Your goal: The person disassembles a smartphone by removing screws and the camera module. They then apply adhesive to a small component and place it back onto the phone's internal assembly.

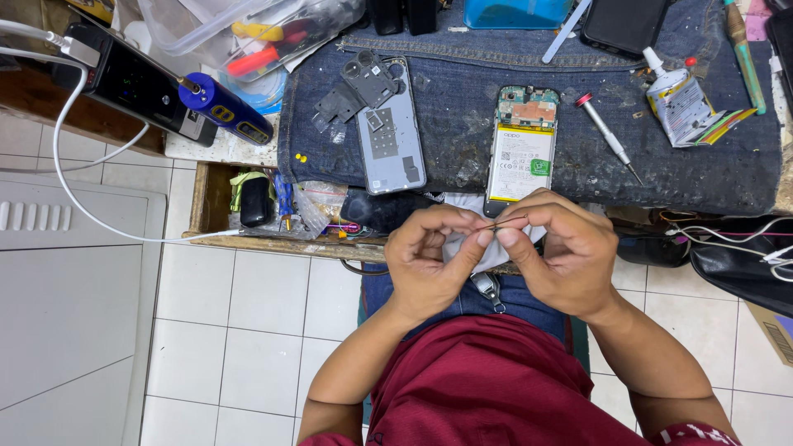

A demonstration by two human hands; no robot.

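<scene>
While two hands (pixel 496 252) pinch one thin strip (pixel 505 222), one opened phone (pixel 522 144), one back cover (pixel 391 136)

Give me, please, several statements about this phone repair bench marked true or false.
1. Both hands pinch one thin, dark strip between their fingers. True: left hand and right hand hold the thin strip.
2. The opened phone lies on white tile. False: it lies on the denim cloth.
3. The grey back cover lies left of the opened phone. True.
4. The screwdriver is in the right hand. False: it lies on the cloth.
5. The glue tube lies right of the screwdriver. True.
</scene>
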